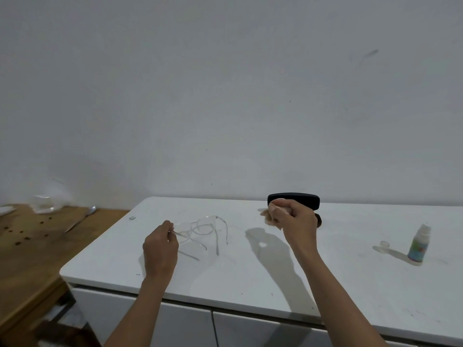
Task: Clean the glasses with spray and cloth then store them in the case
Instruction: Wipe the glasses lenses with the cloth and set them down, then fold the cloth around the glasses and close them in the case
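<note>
Clear-framed glasses point(200, 229) hover just above the white cabinet top point(238, 276), arms unfolded. My left hand point(160, 249) pinches the frame at its left end. My right hand point(293, 219) is closed on a small beige cloth point(271, 219), raised in front of the black glasses case point(300, 198), which stands open at the back by the wall. At the right stands a small spray bottle point(419, 245) with its clear cap point(384, 245) lying beside it on the left.
A wooden table point(32, 246) adjoins the cabinet on the left, with a knife point(80, 220) and a clear plastic bag point(47, 204) on it. A plain wall rises right behind the cabinet. Drawer fronts point(190, 324) show below the front edge.
</note>
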